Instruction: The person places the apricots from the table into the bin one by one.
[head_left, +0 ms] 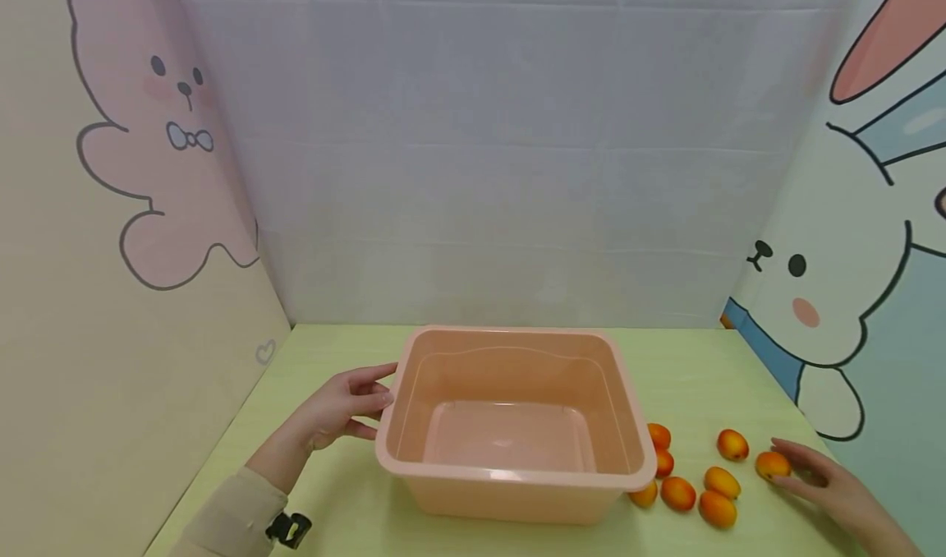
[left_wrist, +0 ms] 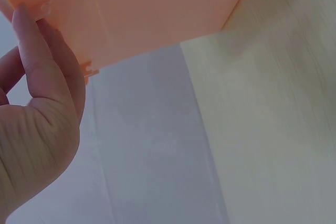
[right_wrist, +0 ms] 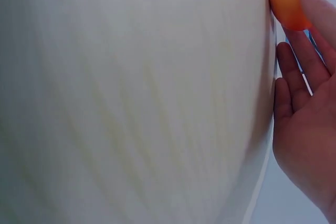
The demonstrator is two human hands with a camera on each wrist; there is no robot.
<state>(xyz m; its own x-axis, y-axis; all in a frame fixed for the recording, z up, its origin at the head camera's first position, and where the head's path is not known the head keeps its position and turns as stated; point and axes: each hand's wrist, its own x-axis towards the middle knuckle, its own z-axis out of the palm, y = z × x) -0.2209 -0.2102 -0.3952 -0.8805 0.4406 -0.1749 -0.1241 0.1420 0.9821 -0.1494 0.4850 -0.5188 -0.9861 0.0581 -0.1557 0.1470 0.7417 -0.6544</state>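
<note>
A pale backdrop (head_left: 502,163) closes off the far edge of the tabletop (head_left: 347,508), which carries everything handled here. The peach basin (head_left: 510,476) stands open side up, midway between the tabletop's left and right edges, its far rim close to the far edge. That central place puts it within reach of both hands, which are well apart on opposite sides of it.

The left hand (head_left: 338,402) holds the basin by the rim facing the tabletop's left edge, thumb and fingers about the lip, probably to steady it; how far the fingers reach under the lip is hard to make out. The right hand (head_left: 831,481), near the tabletop's right edge, pinches one oval orange fruit (head_left: 773,465) between thumb and forefinger, the other fingers loosely bent. A grip from two sides suits a smooth, rounded thing that might otherwise roll.

Seven loose fruits (head_left: 717,509) lie between the basin and the right hand, the nearest ones partly hidden by the basin's rim. Their position, toward the tabletop's right edge, suits picking by the right hand while the left attends to the basin.
</note>
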